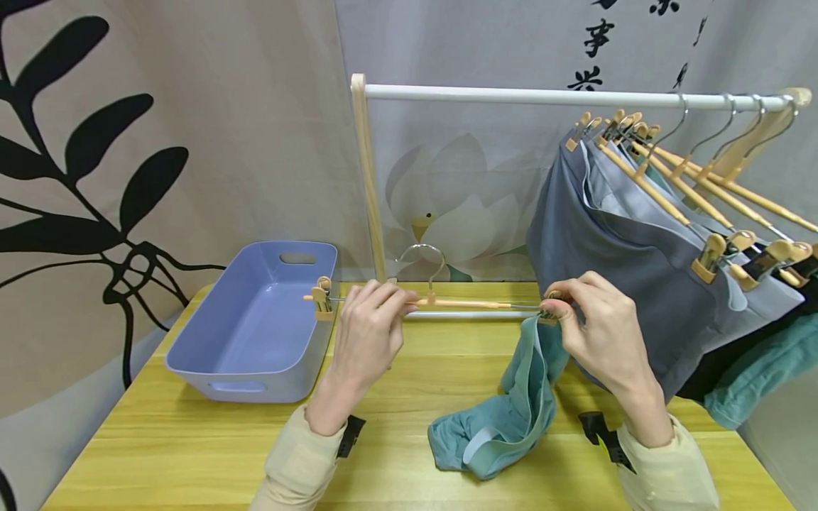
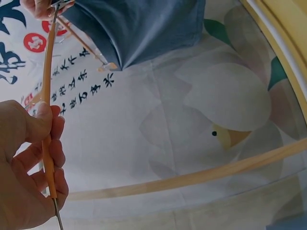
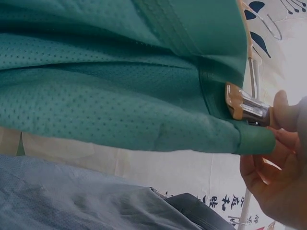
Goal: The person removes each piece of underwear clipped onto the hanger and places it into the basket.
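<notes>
A wooden clip hanger [image 1: 466, 304] with a metal hook lies level between the hands. My left hand [image 1: 373, 323] grips its bar left of the hook, and the left wrist view shows the fingers wrapped round the wood. With thumb and fingers, my right hand [image 1: 603, 333] pinches the clip [image 3: 247, 108] at the hanger's right end. Held in that clip is the waistband of a teal garment [image 1: 511, 419] in perforated fabric, whose lower part slumps onto the table. The left clip [image 1: 322, 298] holds no cloth.
A blue plastic basket [image 1: 255, 387] stands at the left. Behind the hands rises a rack with a white rail [image 1: 511, 94]. Several hangers with grey-blue garments [image 1: 594, 234], black cloth and teal cloth [image 1: 767, 369] hang at its right end. Under everything is a wooden table [image 1: 192, 454].
</notes>
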`<state>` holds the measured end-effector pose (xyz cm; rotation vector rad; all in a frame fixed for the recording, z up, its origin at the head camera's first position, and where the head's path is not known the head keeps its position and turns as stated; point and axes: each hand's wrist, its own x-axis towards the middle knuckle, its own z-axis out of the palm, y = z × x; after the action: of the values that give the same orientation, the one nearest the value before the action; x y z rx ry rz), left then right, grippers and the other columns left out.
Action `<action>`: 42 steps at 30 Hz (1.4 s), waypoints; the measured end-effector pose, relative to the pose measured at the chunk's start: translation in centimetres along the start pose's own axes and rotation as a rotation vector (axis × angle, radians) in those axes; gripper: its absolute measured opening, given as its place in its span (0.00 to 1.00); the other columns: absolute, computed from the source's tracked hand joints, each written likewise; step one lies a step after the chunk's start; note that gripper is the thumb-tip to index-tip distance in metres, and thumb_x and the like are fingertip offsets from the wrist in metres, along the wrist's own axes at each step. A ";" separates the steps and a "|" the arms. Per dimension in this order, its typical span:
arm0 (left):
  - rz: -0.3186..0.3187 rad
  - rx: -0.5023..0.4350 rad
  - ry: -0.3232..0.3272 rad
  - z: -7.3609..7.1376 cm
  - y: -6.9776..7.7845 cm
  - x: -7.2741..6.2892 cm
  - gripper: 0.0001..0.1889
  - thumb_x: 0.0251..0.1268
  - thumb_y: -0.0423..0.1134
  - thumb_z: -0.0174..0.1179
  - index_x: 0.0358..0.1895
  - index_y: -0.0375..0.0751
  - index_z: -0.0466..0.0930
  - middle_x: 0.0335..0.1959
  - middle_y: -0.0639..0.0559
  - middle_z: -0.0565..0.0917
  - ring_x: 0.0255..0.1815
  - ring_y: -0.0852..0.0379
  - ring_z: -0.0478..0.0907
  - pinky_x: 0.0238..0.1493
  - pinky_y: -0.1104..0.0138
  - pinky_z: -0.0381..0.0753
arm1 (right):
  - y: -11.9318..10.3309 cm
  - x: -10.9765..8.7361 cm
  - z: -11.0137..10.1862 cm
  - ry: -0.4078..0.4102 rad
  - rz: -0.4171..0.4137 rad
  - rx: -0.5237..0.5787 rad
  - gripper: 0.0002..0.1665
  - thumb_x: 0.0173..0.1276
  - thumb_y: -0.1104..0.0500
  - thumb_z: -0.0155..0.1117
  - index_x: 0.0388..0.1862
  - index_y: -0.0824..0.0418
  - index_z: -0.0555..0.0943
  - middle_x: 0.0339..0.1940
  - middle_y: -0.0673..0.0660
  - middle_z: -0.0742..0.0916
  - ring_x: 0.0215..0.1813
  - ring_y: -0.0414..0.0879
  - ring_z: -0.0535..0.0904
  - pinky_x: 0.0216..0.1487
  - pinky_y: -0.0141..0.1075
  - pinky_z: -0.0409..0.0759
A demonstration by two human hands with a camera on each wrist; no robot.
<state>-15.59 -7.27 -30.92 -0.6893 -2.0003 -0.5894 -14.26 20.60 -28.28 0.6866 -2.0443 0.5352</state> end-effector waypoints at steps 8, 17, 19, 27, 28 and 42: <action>-0.004 0.002 -0.002 -0.1 0.0 0.0 0.02 0.57 0.34 0.64 0.32 0.42 0.85 0.27 0.52 0.85 0.30 0.53 0.77 0.32 0.65 0.70 | -0.3 0.2 -0.4 -0.013 0.006 -0.023 0.32 0.71 0.40 0.47 0.28 0.65 0.82 0.20 0.56 0.84 0.26 0.41 0.71 0.29 0.30 0.67; -0.007 -0.003 0.010 -0.1 0.1 0.1 0.01 0.56 0.33 0.64 0.31 0.41 0.85 0.27 0.52 0.85 0.29 0.53 0.77 0.32 0.65 0.70 | -0.3 0.0 -0.3 -0.053 0.007 -0.003 0.14 0.66 0.54 0.62 0.33 0.66 0.82 0.25 0.57 0.83 0.30 0.44 0.72 0.33 0.29 0.68; -0.011 0.003 0.004 -0.1 0.0 0.0 0.02 0.55 0.31 0.65 0.31 0.41 0.84 0.28 0.52 0.86 0.29 0.53 0.77 0.32 0.65 0.70 | -0.6 -0.2 -0.3 -0.095 0.029 -0.008 0.10 0.65 0.59 0.63 0.37 0.66 0.81 0.28 0.57 0.83 0.35 0.46 0.73 0.37 0.31 0.69; -0.027 0.034 -0.066 0.2 0.3 -0.1 0.05 0.54 0.28 0.63 0.31 0.42 0.84 0.28 0.52 0.86 0.31 0.54 0.78 0.32 0.65 0.71 | -3.0 0.0 1.7 0.050 -0.129 -0.208 0.26 0.76 0.49 0.46 0.59 0.68 0.76 0.54 0.65 0.82 0.54 0.62 0.74 0.52 0.50 0.75; -0.025 0.035 -0.075 0.3 0.4 -0.1 0.05 0.55 0.28 0.63 0.32 0.42 0.85 0.28 0.53 0.86 0.31 0.54 0.79 0.32 0.65 0.71 | -3.3 0.0 2.2 0.060 -0.168 -0.223 0.25 0.75 0.51 0.47 0.58 0.67 0.77 0.54 0.64 0.83 0.54 0.61 0.75 0.52 0.49 0.77; 0.006 -0.004 -0.049 1.2 1.1 -0.4 0.05 0.59 0.34 0.63 0.37 0.41 0.85 0.33 0.52 0.86 0.37 0.54 0.78 0.38 0.64 0.74 | -3.1 -1.1 5.4 -0.070 -0.205 -0.122 0.23 0.52 0.80 0.54 0.42 0.62 0.84 0.26 0.56 0.79 0.26 0.47 0.68 0.25 0.35 0.66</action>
<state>-15.39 -5.75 -31.67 -0.7182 -2.0419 -0.5780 -15.03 15.37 -31.64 0.8393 -2.0229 0.2698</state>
